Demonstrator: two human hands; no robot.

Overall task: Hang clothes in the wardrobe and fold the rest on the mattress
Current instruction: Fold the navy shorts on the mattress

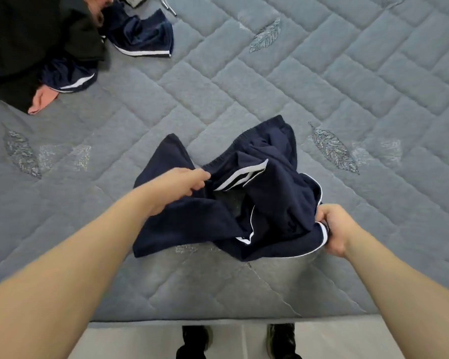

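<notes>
On the mattress (322, 81): navy shorts (270, 203) w/ white trim, crumpled, lying near the front edge, centre.
L hand (182, 185): fingers curled round the waistband area, gripping the cloth at the shorts' left side.
R hand (335, 229): clenched on the hem at the right, white piping pinched in the fist.
Far left corner: clothes pile (36, 47), black garment on top, more navy w/ white stripe, a pink bit poking out.
Below the edge: dark shoes (280, 338) on the floor.
</notes>
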